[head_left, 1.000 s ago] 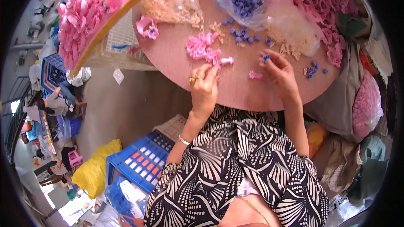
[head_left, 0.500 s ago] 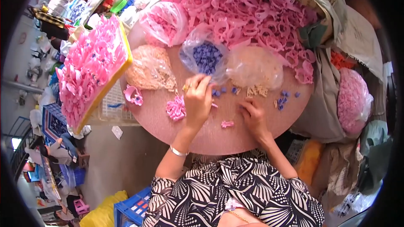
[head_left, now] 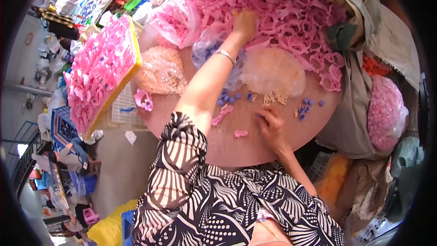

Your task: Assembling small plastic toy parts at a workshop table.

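Observation:
My left hand reaches across the round table into a heap of pink plastic rings. Its fingers point away and partly merge with the heap, so their grip is hidden. My right hand rests near the table's front, fingers curled together, with a trace of blue at the fingertips that I cannot make out. Beside it lie a small pink piece and beige pieces. Small blue pieces and a longer pink piece lie near my left forearm.
Clear bags of beige pieces and pink pieces stand on the table. A bag of blue pieces is partly behind my left forearm. At left, a yellow-edged board bears many pink pieces. A sack borders the right side.
My left hand has moved away from the table's middle, over the bag of blue pieces, to the pink heap. My right hand has stayed nearly in place.

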Motion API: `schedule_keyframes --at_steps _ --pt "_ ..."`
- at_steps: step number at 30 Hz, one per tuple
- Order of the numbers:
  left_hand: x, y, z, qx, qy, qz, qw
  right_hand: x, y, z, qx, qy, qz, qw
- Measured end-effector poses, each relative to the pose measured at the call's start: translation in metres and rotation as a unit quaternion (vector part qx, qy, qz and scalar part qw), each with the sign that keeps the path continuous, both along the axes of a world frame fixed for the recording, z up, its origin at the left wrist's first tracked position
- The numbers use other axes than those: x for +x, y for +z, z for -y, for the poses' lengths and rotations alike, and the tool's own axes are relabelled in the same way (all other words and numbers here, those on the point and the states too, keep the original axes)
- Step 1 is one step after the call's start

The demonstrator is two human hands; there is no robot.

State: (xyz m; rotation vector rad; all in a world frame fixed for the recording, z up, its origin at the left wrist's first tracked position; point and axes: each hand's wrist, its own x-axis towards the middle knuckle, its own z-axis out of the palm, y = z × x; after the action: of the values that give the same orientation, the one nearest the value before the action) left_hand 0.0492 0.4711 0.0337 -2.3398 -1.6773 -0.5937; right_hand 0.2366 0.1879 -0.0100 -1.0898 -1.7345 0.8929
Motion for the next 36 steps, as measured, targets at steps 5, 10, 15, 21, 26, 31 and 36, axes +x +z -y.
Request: schedule_keyframes --at_steps 5,10,15,21,26,31,36 --pt "-0.154 0.008 -0.009 -0.173 -0.003 0.411 0.895 -0.02 -0.01 0.002 -0.021 0.079 -0.021 0.996" --pt "-0.107 0.153 0.159 -0.142 -0.223 0.5 0.825 -0.005 -0.011 -0.004 0.01 0.025 -0.066 0.997" --pt "-0.164 0.119 0.283 -0.154 -0.068 0.627 0.76 -0.055 0.032 0.02 0.205 0.189 0.086 0.956" --pt "-0.199 0.095 0.354 -0.104 -0.048 0.723 0.681 -0.198 0.03 0.047 0.428 0.372 0.217 0.794" --pt "-0.208 0.07 0.381 -0.08 0.001 0.712 0.698 -0.224 0.017 -0.005 0.33 0.395 0.285 0.809" --pt "-0.182 0.03 0.376 -0.082 0.062 0.645 0.757 -0.219 0.011 -0.059 0.414 0.29 0.279 0.816" --pt "-0.171 -0.012 0.363 0.006 0.143 0.404 0.904 -0.187 0.036 -0.069 0.396 0.232 0.202 0.865"
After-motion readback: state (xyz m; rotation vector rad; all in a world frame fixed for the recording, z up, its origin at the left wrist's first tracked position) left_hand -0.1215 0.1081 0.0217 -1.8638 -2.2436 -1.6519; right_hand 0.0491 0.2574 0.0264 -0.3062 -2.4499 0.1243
